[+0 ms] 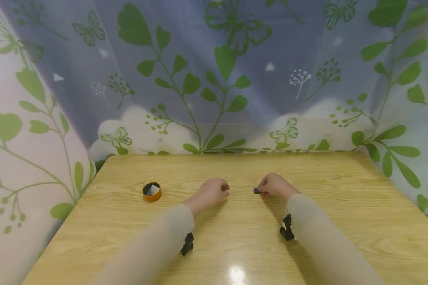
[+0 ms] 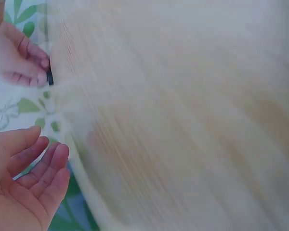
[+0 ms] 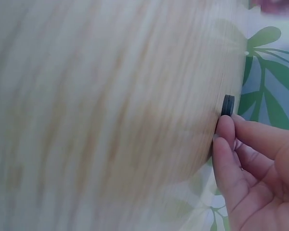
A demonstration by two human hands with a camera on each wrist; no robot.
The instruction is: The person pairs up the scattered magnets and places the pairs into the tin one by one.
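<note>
Between thumb and fingertips, my right hand (image 1: 274, 185) pinches a small round black disc (image 1: 256, 190) over the middle of the table. Seen edge-on in the right wrist view, the disc (image 3: 228, 105) has a line along its rim, like two thin layers face to face. My left hand (image 1: 211, 192) is a short way to the left, palm turned toward the right hand. Its fingers (image 2: 52, 168) are loosely bent, with nothing between them and the thumb.
To the left of my left hand, a small round orange container (image 1: 157, 196) with a dark inside holds something pale and flat. The wooden table (image 1: 110, 237) ends at a patterned cloth (image 1: 199, 99) behind it, and more cloth hangs at both sides.
</note>
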